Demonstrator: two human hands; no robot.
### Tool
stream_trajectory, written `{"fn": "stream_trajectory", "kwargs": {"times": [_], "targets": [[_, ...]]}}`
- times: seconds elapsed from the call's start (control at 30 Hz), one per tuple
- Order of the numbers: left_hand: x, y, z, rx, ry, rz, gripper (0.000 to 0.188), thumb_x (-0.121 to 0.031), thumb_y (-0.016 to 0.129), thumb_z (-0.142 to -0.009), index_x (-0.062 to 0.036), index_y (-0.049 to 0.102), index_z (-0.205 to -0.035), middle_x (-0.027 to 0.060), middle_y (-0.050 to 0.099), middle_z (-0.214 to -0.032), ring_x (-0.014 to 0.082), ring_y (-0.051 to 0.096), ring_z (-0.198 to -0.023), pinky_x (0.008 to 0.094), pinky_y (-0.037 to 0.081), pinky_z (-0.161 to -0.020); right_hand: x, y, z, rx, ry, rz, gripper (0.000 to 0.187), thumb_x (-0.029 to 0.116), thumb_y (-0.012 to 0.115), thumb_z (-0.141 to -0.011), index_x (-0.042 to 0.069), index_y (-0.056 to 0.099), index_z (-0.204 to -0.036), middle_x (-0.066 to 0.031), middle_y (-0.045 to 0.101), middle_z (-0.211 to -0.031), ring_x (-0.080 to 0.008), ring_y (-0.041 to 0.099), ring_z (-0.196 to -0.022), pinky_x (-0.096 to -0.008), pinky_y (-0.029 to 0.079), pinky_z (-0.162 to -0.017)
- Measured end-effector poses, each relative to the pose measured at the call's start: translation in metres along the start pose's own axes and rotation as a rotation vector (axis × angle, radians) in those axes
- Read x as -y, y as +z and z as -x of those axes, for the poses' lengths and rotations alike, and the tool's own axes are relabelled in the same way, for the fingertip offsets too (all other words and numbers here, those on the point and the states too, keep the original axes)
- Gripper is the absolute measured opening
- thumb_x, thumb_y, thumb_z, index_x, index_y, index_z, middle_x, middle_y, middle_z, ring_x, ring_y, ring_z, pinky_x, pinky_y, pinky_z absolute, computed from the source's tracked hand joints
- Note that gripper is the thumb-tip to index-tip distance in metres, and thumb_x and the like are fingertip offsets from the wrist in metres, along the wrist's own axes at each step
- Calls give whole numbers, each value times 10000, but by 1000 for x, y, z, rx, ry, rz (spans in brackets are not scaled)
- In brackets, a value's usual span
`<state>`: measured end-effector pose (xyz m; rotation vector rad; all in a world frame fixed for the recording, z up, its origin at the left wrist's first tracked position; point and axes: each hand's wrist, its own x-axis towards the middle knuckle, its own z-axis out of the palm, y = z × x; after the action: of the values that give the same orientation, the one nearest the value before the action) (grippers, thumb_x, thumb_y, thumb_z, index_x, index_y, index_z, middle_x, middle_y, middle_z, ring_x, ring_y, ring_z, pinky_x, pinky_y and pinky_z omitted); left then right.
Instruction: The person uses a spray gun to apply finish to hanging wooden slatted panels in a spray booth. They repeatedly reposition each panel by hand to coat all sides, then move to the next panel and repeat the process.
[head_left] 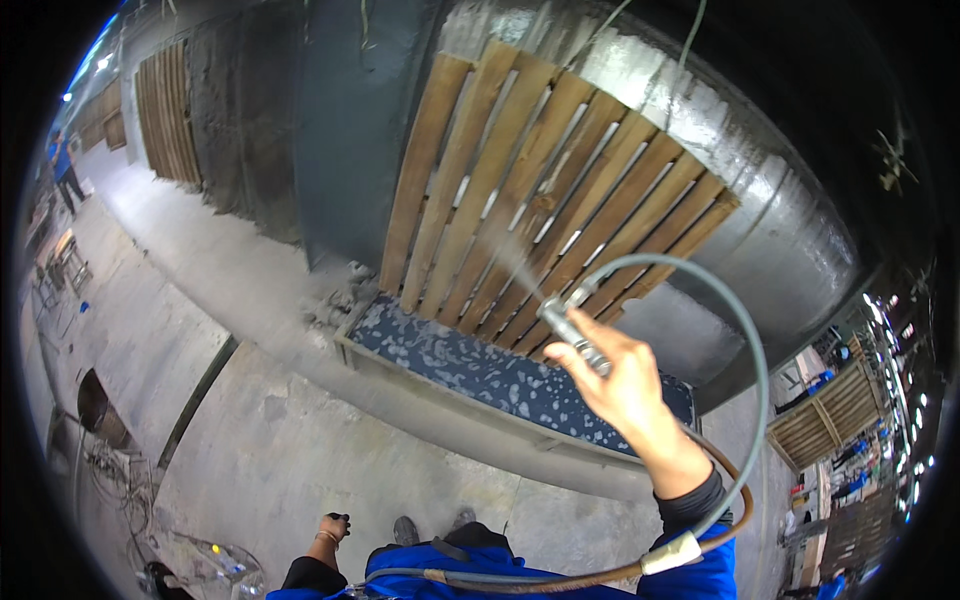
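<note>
Right hand grip closed around the metal spray nozzle, arm raised and extended forward; nozzle tip points up and left at the slatted wooden pallet. Head view only. Fine mist cone visible leaving the nozzle tip and reaching the pallet's middle slats. Pallet stands on edge, leaning against the dark wet wall, its lower edge resting in or just behind the long shallow trough with dark speckled bottom. Grey flexible hose loops from the nozzle up and to the right, then down past the forearm, where it runs beside a brown hose and a white fitting. Left hand held low beside the body, fingers closed on a small dark object; what it is cannot be told. Blue sleeves and a pair of shoes visible at the lower edge on the concrete floor. A second pallet leans on the wall far left; a person in blue stands well apart. Judgement: step in hand is spraying the pallet face, mid-pass. Next move likely calls for sweeping the jet across the remaining slats while keeping the hose loop clear of the arm.
</note>
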<state>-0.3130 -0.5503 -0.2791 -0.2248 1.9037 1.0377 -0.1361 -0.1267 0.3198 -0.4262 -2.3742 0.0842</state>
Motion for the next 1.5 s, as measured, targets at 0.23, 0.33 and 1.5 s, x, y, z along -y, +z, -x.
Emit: {"fn": "stream_trajectory", "kwargs": {"times": [0.23, 0.33, 1.5], "targets": [[97, -33, 50, -87, -287, 38, 317, -193, 619, -941, 106, 668, -1035, 196, 733, -922, 312, 720, -724, 444, 600, -620, -32, 114, 30, 624, 283, -62, 789, 729, 596, -885, 64, 691, -1301, -240, 743, -988, -437, 727, -935, -495, 592, -827], [124, -36, 74, -134, -443, -9, 315, -201, 602, -939, 96, 668, -1017, 191, 738, -939, 327, 730, -742, 459, 591, -617, -34, 122, 28, 626, 309, -120, 801, 728, 598, -887, 50, 685, -1304, -239, 744, -1002, -440, 726, -931, -497, 590, -829], [-51, -244, -113, -145, -233, 30, 271, -170, 572, -921, 59, 638, -1050, 184, 725, -879, 325, 718, -682, 429, 529, -534, 93, 201, -147, 344, 148, 157, 717, 651, 685, -859, 30, 734, -1213, -214, 741, -874, -363, 743, -767, -415, 603, -689]]}}
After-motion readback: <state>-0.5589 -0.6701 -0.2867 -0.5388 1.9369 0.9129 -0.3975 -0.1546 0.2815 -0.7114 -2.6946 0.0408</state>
